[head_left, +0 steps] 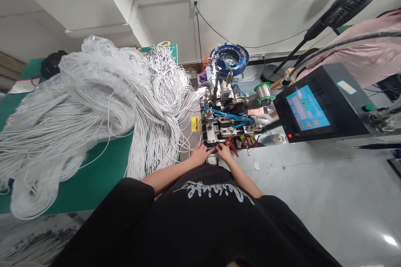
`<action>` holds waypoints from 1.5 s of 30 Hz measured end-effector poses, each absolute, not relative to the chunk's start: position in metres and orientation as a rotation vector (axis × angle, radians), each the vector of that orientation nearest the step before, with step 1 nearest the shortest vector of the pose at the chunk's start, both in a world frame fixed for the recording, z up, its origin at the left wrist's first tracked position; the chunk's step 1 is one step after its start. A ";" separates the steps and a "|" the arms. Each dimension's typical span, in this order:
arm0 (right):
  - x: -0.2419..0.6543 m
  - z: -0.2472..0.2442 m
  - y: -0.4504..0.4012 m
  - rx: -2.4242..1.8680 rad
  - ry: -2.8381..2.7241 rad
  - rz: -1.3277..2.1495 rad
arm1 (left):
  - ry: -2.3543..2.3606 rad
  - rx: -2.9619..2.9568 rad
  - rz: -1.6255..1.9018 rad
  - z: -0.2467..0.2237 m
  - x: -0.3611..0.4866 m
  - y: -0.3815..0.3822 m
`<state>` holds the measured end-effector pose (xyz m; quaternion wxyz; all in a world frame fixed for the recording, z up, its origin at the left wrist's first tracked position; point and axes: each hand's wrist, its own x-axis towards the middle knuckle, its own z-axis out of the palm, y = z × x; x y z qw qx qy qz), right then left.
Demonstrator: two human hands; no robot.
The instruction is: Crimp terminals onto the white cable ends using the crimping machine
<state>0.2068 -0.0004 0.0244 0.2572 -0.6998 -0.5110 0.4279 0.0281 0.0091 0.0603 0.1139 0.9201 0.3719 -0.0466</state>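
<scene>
My left hand and my right hand are close together at the front edge of a small metal machine with blue air tubes. The fingers of both hands are drawn in, their tips almost meeting. Whatever lies between the fingertips is too small to make out. Loose ends from a big pile of white cables run across the grey plate beside my left hand. Red-handled pliers lie just beyond my right hand.
A green table carries the cable pile on the left. Behind the machine stands a blue bowl feeder of small metal parts. To the right are a wire spool, a touchscreen control box and a black fan.
</scene>
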 end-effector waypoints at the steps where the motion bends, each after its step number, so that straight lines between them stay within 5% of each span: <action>1: 0.207 0.025 -0.001 -1.897 -1.383 1.164 | 1.092 2.700 -0.143 0.060 0.028 0.009; 45: 0.230 0.016 -0.033 -2.048 -1.259 1.368 | 1.359 2.614 0.011 0.069 0.007 0.029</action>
